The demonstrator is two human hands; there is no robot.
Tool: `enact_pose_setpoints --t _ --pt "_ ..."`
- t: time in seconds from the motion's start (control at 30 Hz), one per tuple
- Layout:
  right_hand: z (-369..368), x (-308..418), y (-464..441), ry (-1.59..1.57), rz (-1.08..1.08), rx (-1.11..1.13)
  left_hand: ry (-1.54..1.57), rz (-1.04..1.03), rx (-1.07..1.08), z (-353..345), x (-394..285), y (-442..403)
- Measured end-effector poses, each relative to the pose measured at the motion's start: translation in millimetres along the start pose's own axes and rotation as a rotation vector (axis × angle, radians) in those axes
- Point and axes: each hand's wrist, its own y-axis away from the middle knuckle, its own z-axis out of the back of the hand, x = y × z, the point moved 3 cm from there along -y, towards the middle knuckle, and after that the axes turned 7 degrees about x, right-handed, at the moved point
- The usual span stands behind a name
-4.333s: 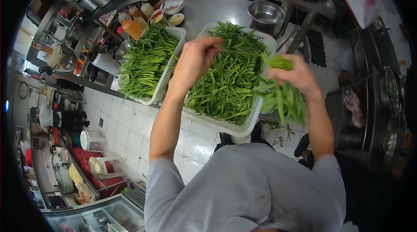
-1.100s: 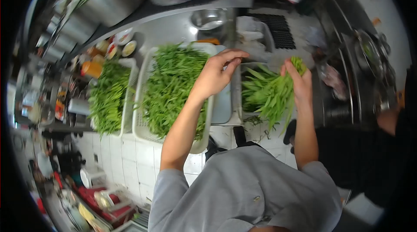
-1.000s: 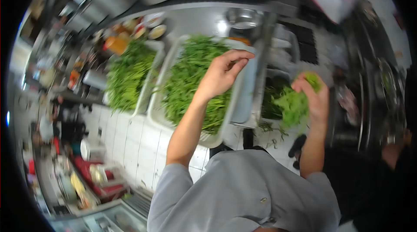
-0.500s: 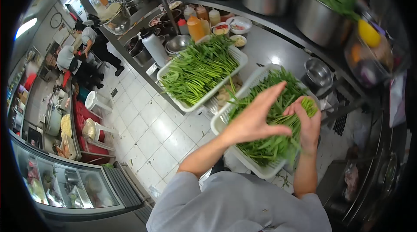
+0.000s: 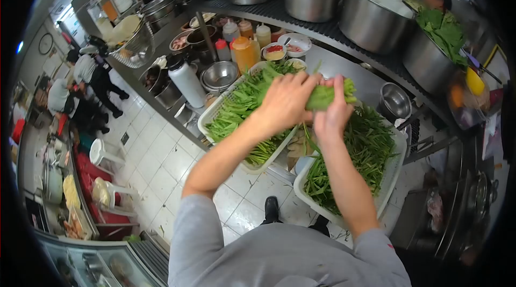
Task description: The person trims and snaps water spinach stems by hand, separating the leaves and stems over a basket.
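Note:
A bunch of green leafy stems (image 5: 321, 97) is held between both hands, above the gap between two baskets. My left hand (image 5: 287, 96) is wrapped round its leafy side, and my right hand (image 5: 332, 109) grips it near the cut stem ends, which point right. Under my left hand stands the left white basket (image 5: 205, 120), full of stems laid side by side. The right white basket (image 5: 396, 160), with looser leafy greens (image 5: 371, 144), lies below and right of my right hand, partly hidden by my forearm.
Metal pots (image 5: 312, 2) line the shelf ahead. Sauce bottles (image 5: 245, 53), a white bottle (image 5: 185, 80) and small bowls (image 5: 275, 53) stand behind the left basket. A steel bowl (image 5: 395, 100) sits at the right. Other people (image 5: 97, 74) are at the far left; white stools (image 5: 105, 155) stand nearer.
The bunch has moved left in my right hand, from the right basket toward the left one. My left hand, spread half a second ago, has closed on it. The view has turned left.

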Motion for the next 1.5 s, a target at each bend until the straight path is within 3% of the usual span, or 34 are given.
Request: enact_pose_setpoints --t 0.03,0.1,0.13,0.23,0.27,0.33,0.43,0.5,0.6,0.63,0.7,0.77,0.87,0.97,1.13,1.33,1.47,1.5 --pt "2 -17 -16 -0.057 -0.025 -0.094 -0.133 -0.033 -0.040 -2 13 -13" --pt "18 -63 -48 -0.210 -0.113 -0.053 -0.271 0.095 0.253 -7 44 -44" --pt "24 -77 -54 -0.194 -0.159 0.003 -0.360 0.046 0.217 -15 66 -54" --pt "63 -86 -48 0.051 -0.279 -0.307 -0.458 -0.078 0.426 -57 132 -72" --pt "87 -87 -49 0.362 -0.098 -0.403 -0.404 -0.043 0.535 -69 145 -70" --pt "105 -76 -51 0.778 0.098 -0.220 -0.285 0.023 0.764 -92 158 -54" --pt "78 -74 -53 1.250 0.188 0.169 -0.165 0.044 0.657 -102 165 -37" --pt "51 -94 -62 1.415 0.176 0.463 -0.193 0.073 0.433 -99 156 -19" --pt "28 -134 -89 1.508 0.175 0.676 -0.295 0.093 0.188 -93 136 19" --pt "29 -148 -100 1.563 0.210 0.708 -0.363 0.119 0.115 -77 119 32" --pt "34 -179 -118 1.667 0.277 0.773 -0.194 0.100 0.109 -62 81 69" --pt "23 -185 -120 1.746 0.023 0.832 -0.040 0.096 0.178 -62 55 107" --pt "39 -195 -109 1.804 -0.317 0.934 -0.081 0.259 0.221 -91 89 129" --pt "64 -208 -77 1.972 -0.222 1.041 -0.023 0.383 0.361 -116 132 131" --pt "53 -224 -69 2.094 -0.395 0.974 0.292 0.472 0.580 -142 169 132" --pt "66 -235 -71 2.174 -0.379 1.017 0.388 0.466 0.526 -168 187 137" --pt "53 -228 -78 2.053 -0.530 0.956 0.327 0.468 0.534 -148 175 133" --pt "49 -223 -86 1.872 -0.552 0.958 0.299 0.470 0.539 -142 171 133"
